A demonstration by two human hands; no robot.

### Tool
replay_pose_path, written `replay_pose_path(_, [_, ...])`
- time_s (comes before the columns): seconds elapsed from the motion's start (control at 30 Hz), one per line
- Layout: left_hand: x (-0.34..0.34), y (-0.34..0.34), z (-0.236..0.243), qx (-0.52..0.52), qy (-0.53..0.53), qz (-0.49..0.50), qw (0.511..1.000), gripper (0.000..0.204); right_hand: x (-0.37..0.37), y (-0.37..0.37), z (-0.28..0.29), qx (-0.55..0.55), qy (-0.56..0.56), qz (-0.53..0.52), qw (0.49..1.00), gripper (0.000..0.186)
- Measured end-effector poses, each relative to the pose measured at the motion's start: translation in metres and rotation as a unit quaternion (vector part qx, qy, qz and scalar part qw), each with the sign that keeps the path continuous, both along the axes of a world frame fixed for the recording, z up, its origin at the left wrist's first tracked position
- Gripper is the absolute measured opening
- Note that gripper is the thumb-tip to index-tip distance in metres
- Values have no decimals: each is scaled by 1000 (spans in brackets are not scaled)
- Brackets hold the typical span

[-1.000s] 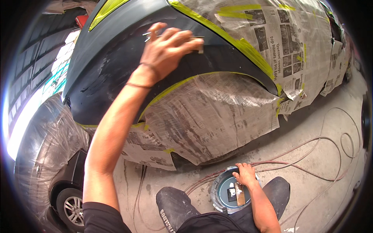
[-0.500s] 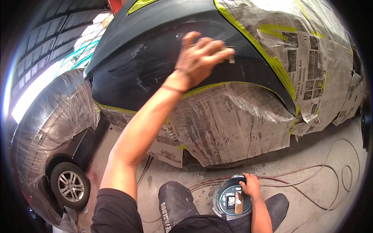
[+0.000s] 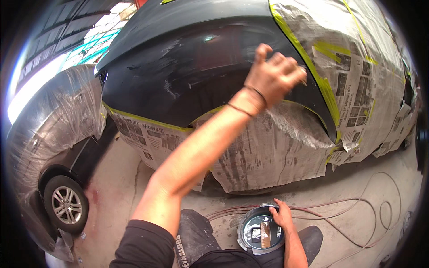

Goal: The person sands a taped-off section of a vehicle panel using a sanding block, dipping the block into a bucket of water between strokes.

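My left hand [image 3: 276, 77], slightly blurred, is closed at the dark car panel [image 3: 196, 76], near its right end. A thin, pale-edged flat piece [image 3: 304, 76] shows at its fingertips; its kind is not clear. Between my knees stands a round bucket [image 3: 241, 232], and my right hand [image 3: 282, 215] grips its right rim. Inside the bucket are water, a tan ridged strip [image 3: 265, 235] and a small dark square piece [image 3: 255, 235]. Smears and pale streaks mark the panel, with a wet-looking shine in its upper middle.
Yellow-green tape [image 3: 328, 96] edges the panel, beside masking newspaper [image 3: 357, 89]. More stained paper [image 3: 254, 152] hangs below. Hoses [image 3: 339, 205] loop over the concrete floor [image 3: 116, 196] on the right. Another car [image 3: 53, 125], wrapped in clear plastic, stands at the left.
My left hand has moved right along the panel, nearer the taped edge. The view has shifted slightly. My right hand stays at the bucket rim.
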State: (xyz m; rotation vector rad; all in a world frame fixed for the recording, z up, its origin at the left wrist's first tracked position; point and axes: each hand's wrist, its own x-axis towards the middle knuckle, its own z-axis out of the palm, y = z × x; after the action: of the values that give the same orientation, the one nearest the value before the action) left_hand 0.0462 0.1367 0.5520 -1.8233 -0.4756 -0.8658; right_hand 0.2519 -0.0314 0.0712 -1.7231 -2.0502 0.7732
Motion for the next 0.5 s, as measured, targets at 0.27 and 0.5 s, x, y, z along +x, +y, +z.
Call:
replay_pose_path(0.27, [-15,-135,-218,-735,-259,-341,525,47,-26,-2,85,-130,776,55,615,51])
replay_pose_path(0.5, [-71,-175,-285,-730,-403,-546,76,56,-84,-54,161,-243,776,138,566,66])
